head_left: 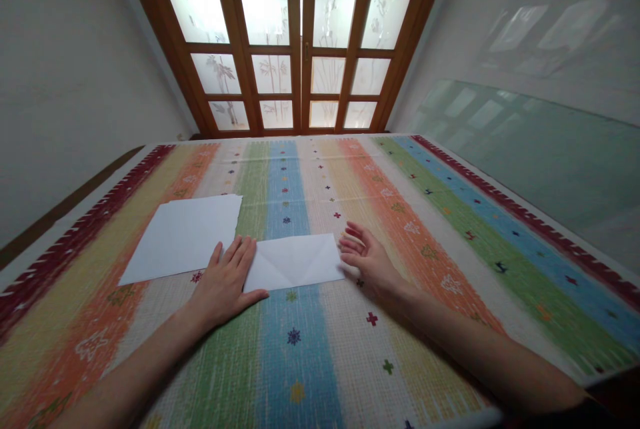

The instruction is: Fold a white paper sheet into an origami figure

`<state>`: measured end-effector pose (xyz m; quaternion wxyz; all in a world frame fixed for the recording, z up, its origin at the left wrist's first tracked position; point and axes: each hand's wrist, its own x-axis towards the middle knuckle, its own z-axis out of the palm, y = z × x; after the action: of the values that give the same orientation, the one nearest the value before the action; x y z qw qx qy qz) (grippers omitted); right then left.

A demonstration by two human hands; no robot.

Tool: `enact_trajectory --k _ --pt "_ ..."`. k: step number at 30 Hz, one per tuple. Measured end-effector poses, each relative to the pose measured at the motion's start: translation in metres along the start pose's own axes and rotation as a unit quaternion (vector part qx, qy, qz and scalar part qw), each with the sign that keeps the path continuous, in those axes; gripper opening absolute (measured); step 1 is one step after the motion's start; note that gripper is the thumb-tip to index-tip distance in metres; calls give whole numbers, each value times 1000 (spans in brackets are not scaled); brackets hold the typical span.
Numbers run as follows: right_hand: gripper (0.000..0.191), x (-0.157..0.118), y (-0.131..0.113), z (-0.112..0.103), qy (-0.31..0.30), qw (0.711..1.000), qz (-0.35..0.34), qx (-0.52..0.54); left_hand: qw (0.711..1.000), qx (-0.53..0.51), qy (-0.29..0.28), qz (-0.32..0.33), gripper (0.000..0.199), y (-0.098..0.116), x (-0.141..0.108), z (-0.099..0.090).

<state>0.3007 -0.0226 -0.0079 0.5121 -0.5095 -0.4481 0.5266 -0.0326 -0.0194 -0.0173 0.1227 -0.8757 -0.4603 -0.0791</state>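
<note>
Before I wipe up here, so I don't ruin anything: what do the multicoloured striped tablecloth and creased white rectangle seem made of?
Striped tablecloth: matt woven fabric, probably cotton or a blend, from its visible weave. White rectangle: smooth, matt paper, most likely, from its thin edge and diagonal creases.

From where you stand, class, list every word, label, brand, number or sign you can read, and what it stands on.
None: no readable text shows anywhere.
Large sheet and creased paper: no writing visible.
Cloth: printed crosses and stars, no letters.
Door panes: plant pictures, no words.
</note>
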Motion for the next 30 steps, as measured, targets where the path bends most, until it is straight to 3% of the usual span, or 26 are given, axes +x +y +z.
enact_trajectory --k 8,12,14,16,18,22,25,27,30 --pt "72 -5 -11 16 16 995 59 82 1000 -9 -1 -26 90 2 -4 2" --pt "72 -8 -13 22 -21 994 67 80 1000 -1 10 -22 89 3 -5 2" --pt "59 -11 -11 24 -78 994 70 41 999 1 23 -23 91 4 -5 2" --pt "33 -15 -10 25 -142 987 70 -27 999 -3 39 -25 92 5 -5 1" --pt "12 -18 -12 25 -172 979 48 -95 998 -16 55 -28 95 5 -4 0" --pt "14 -13 -30 21 -141 977 -80 -138 986 -125 96 -62 104 0 4 -4" --pt "22 1 -50 17 -96 979 -145 -103 933 -301 141 -136 113 -4 18 -14" --pt "27 12 -60 15 -61 983 -156 -79 862 -449 154 -176 117 -3 31 -24" --pt "32 27 -70 15 -10 986 -162 -40 733 -624 164 -214 114 6 51 -44"
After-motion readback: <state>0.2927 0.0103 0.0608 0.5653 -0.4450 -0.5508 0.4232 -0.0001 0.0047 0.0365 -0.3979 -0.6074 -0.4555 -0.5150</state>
